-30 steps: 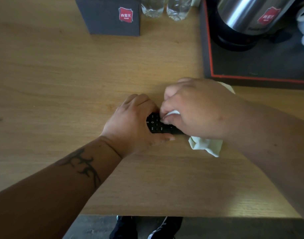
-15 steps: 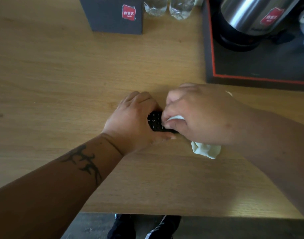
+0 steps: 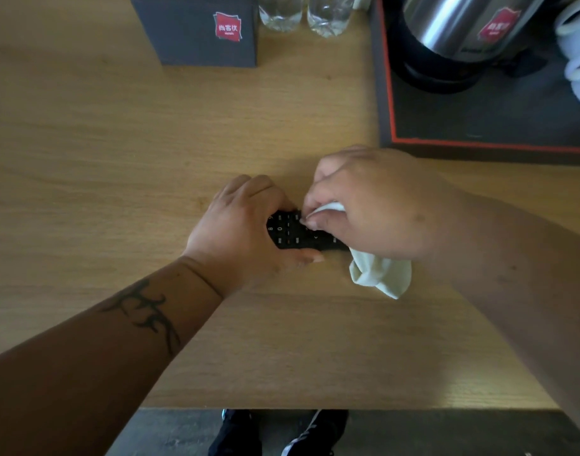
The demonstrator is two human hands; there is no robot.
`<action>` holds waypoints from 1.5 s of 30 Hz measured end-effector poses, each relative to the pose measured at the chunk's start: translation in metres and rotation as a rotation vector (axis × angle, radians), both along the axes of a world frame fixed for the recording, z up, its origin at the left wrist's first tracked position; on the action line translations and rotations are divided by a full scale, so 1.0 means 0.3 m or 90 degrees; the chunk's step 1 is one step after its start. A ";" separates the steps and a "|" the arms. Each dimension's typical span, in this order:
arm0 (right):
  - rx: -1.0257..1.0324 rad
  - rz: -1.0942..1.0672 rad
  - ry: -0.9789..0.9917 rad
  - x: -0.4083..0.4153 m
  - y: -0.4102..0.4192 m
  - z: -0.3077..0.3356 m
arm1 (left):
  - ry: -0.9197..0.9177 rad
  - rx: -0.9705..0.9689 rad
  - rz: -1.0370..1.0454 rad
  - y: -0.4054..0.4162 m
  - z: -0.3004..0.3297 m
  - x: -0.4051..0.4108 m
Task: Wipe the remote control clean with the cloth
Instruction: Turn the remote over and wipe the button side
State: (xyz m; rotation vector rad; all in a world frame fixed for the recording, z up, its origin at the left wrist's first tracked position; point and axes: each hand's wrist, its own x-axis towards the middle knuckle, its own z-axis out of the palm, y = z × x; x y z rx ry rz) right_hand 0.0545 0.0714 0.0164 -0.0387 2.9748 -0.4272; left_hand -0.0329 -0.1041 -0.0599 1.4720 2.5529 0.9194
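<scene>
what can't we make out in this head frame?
- Black button remote control: both ends hidden by the left hand and right hand; button labels too small.
- Pale cloth: mostly bunched under the right hand.
- Steel kettle and two clear bottles: tops cut off by the top edge.

Black remote control [image 3: 295, 233], pale cream cloth [image 3: 380, 274].
</scene>
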 end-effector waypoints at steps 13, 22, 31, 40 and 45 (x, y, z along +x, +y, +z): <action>-0.024 -0.076 -0.012 0.057 0.047 0.011 | -0.006 -0.003 -0.010 0.003 0.008 0.003; 0.021 -0.144 -0.041 0.181 0.146 0.040 | -0.013 -0.037 -0.024 0.003 0.030 0.009; -0.044 -0.156 -0.001 0.159 0.080 0.009 | 0.000 -0.030 -0.025 0.004 0.023 0.003; 0.001 -0.238 0.029 0.320 0.168 0.014 | 0.005 -0.034 -0.041 0.002 0.025 0.004; -0.030 -0.207 0.140 0.268 0.127 -0.019 | 0.018 -0.040 -0.031 0.004 0.023 0.008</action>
